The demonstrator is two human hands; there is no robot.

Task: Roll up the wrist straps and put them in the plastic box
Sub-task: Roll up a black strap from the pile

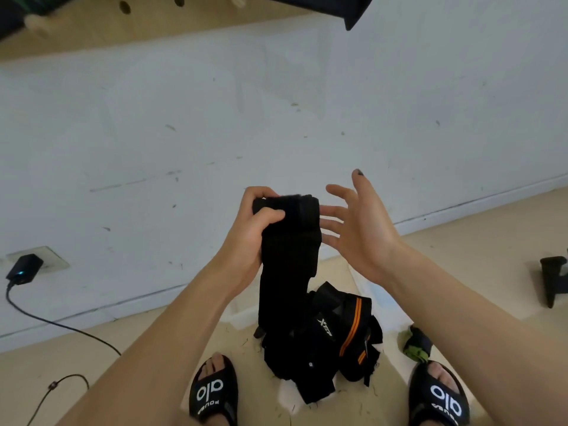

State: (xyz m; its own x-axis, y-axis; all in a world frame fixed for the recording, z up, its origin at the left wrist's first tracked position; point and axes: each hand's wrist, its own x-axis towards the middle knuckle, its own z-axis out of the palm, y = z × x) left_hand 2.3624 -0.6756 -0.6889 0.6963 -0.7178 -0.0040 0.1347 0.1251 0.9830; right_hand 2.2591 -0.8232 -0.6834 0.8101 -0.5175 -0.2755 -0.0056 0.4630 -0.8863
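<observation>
My left hand (256, 224) grips the partly rolled top end of a long black wrist strap (287, 256), held up at chest height; the rest of the strap hangs down toward the floor. My right hand (358, 224) is beside the roll on its right, fingers spread and straight, holding nothing. Below, a pile of black wrist straps (325, 342), one with orange stripes, lies on the floor between my feet. A clear plastic box (242, 315) stands on the floor behind the pile, mostly hidden by the straps and my arms.
A white wall rises ahead, with a charger plugged into a socket (24, 267) at left and its cable trailing over the beige floor. A black clamp-like object (553, 279) sits at right. A green and black bundle (416, 344) lies near my right sandal.
</observation>
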